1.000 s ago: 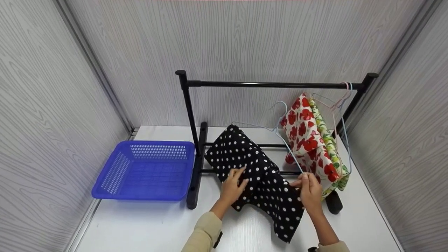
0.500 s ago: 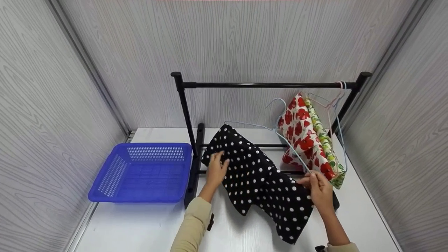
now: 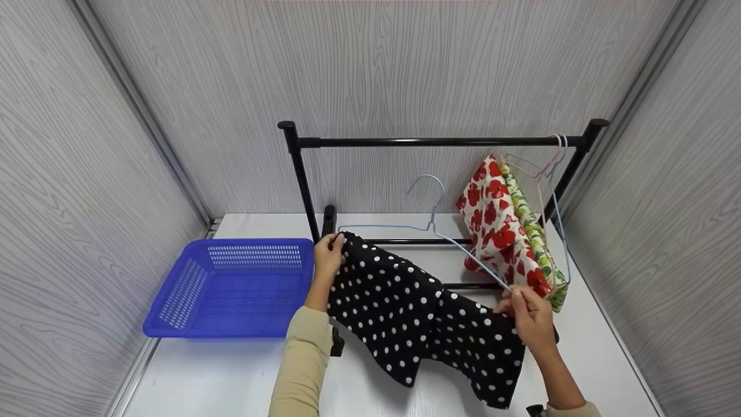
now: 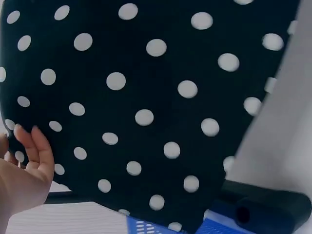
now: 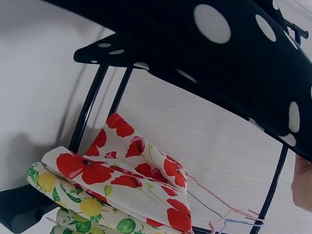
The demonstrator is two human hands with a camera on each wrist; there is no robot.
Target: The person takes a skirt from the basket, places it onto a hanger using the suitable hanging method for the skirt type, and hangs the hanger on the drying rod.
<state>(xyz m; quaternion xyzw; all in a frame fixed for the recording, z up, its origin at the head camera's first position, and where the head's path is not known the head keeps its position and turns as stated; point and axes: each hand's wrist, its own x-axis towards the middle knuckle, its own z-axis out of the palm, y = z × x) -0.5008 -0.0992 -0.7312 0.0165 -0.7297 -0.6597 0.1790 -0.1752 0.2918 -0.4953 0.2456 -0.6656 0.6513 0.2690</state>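
Note:
A black cloth with white polka dots (image 3: 399,301) hangs over a light blue wire hanger (image 3: 431,226), tilted down toward the right. My left hand (image 3: 329,258) pinches its upper left corner, at the hanger's left end. At the other end my right hand (image 3: 529,313) pinches the hanger together with the cloth's edge. The hanger's hook stands free of the rack's bar. Up close in the left wrist view, the left fingers (image 4: 41,148) are against the dotted cloth (image 4: 146,87). The right hand (image 5: 303,183) is mostly cut off in the right wrist view.
A black rack (image 3: 428,141) stands behind the hands. At its right end hang a red-flowered cloth (image 3: 492,214) and a lemon-print cloth (image 3: 535,237) on pink and blue hangers. A blue plastic basket (image 3: 249,298) sits on the white table (image 3: 214,370) to the left.
My left hand has moved left and up from the middle of the dotted cloth to its corner and now grips it. The cloth is spread wider, and the hanger has shifted left and lower.

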